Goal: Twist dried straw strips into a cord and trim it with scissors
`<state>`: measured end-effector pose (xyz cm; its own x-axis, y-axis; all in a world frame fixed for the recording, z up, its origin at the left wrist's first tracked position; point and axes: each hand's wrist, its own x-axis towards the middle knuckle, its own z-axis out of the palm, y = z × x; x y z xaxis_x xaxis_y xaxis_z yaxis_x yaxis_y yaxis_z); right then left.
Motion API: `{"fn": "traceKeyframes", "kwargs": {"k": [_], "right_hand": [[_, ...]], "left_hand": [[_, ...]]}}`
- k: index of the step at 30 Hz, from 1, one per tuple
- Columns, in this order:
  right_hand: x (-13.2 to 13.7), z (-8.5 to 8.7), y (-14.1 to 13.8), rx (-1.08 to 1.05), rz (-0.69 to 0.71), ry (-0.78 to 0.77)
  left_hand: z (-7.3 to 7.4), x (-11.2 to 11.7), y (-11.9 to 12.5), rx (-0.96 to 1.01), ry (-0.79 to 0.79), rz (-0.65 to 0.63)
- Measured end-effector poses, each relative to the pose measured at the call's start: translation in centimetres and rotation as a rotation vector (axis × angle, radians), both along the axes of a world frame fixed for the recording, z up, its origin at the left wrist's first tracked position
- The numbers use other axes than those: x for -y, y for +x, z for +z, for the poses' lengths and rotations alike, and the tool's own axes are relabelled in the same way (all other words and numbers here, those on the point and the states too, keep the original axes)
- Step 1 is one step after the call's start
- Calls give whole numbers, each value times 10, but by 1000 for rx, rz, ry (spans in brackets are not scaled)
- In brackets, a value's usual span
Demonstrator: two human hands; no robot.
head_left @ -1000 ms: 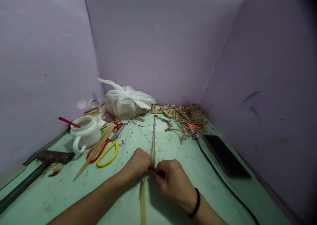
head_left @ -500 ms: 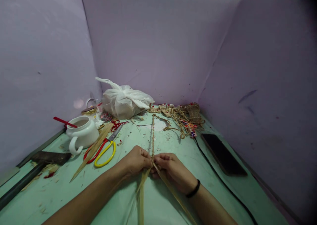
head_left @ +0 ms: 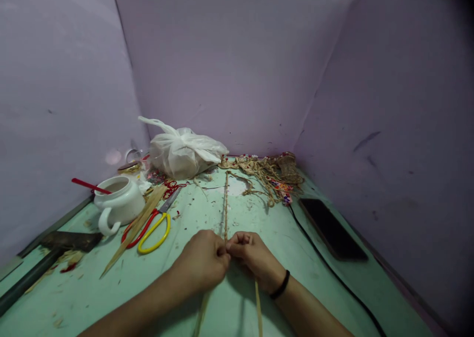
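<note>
A thin braided straw cord (head_left: 225,203) runs across the green table (head_left: 92,287) from the back toward me. My left hand (head_left: 205,262) and my right hand (head_left: 252,255) meet at its near end, both closed in a pinch on the cord. Two flat straw strips (head_left: 257,307) trail from the pinch toward me, one under each wrist. A black band sits on my right wrist.
Yellow and red scissors (head_left: 153,226) and loose straw strips lie to the left, beside a white teapot (head_left: 118,203) with a red stick. A dark hatchet (head_left: 55,250) lies far left. A white plastic bag (head_left: 183,151) and tangled cords (head_left: 270,176) sit at the back, a phone (head_left: 331,228) with a cable at right. Purple panels wall three sides.
My hands have closed tighter together at the cord's end. The straw strips that fanned out half a second ago now hang nearer together. The view has shifted slightly right.
</note>
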<state>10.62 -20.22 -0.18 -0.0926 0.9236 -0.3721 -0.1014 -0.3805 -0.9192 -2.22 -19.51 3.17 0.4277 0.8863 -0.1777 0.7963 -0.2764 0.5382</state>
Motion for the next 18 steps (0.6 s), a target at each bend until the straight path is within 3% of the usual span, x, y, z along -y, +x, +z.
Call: {"fn": "traceKeyframes", "kwargs": {"k": [3, 6, 9, 11, 12, 14, 16, 18], "right_hand": [[1, 0, -1, -16, -26, 12], [1, 0, 0, -29, -8, 20], [1, 3, 2, -84, 17, 4], [2, 7, 4, -143, 45, -15], [2, 8, 5, -167, 60, -23], [3, 10, 6, -194, 84, -27], [2, 10, 6, -205, 96, -16], [2, 7, 6, -195, 108, 5]], "left_hand": [[-1, 19, 9, -185, 171, -9], [1, 25, 11, -279, 216, -38], [8, 13, 3, -155, 159, -32], [12, 0, -4, 31, 99, 96], [13, -6, -6, 146, 43, 188], [12, -15, -8, 322, -222, 315], [8, -18, -7, 438, -529, 296], [3, -17, -4, 511, -674, 241]]}}
